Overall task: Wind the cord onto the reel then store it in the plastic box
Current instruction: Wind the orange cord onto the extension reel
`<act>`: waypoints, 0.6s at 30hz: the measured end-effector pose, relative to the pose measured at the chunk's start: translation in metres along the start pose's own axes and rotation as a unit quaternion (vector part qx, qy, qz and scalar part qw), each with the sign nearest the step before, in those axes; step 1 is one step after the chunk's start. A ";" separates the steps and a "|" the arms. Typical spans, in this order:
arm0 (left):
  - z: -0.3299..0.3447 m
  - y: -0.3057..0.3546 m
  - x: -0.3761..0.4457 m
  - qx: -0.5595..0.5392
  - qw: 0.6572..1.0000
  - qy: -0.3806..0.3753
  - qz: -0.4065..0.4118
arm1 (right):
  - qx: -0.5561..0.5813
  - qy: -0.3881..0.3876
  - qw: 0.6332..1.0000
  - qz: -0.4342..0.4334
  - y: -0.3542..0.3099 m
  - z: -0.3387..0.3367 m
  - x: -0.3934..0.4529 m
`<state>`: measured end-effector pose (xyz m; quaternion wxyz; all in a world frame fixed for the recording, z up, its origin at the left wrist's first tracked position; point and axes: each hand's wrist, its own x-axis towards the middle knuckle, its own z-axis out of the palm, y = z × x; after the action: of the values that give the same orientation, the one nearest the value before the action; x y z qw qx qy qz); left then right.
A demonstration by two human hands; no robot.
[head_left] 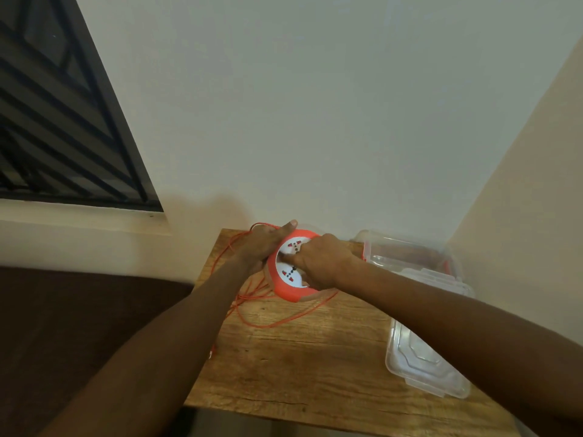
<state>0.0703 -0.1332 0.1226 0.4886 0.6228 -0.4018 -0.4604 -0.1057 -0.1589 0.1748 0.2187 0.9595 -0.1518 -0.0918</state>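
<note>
An orange cord reel (pixel 285 291) with a white socket face is tilted up above the far part of the wooden table (pixel 299 373). My left hand (pixel 263 244) grips its far left rim, thumb over the top edge. My right hand (pixel 321 263) lies over the socket face with curled fingers, gripping the reel's centre. Thin orange cord (pixel 284 321) lies in loose loops on the table under and left of the reel, with part hanging over the left edge. A clear plastic box (pixel 410 250) stands open at the far right.
The box's clear lid (pixel 426 364) lies on the table's right side, nearer to me. White walls close in behind and on the right. A barred window (pixel 63 121) is at the upper left, and a dark brown surface (pixel 79 310) lies left of the table.
</note>
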 end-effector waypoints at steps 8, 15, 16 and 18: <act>0.006 0.008 0.003 0.035 0.998 0.054 0.012 | 0.117 0.100 0.965 0.213 -0.018 0.021 -0.002; -0.003 0.012 0.007 0.038 0.998 0.042 0.010 | -0.012 0.104 0.991 0.089 -0.011 0.017 -0.017; -0.005 0.015 0.007 0.047 0.998 0.037 0.010 | -0.022 0.107 0.993 0.050 -0.006 0.015 -0.020; -0.006 0.020 0.006 0.068 0.997 0.023 0.010 | -0.046 0.110 0.992 -0.047 0.004 0.010 -0.024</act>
<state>0.0770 -0.1418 0.1420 0.4592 0.6608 -0.4270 -0.4125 -0.1321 -0.1585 0.1705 0.2737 0.9587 -0.0770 -0.0024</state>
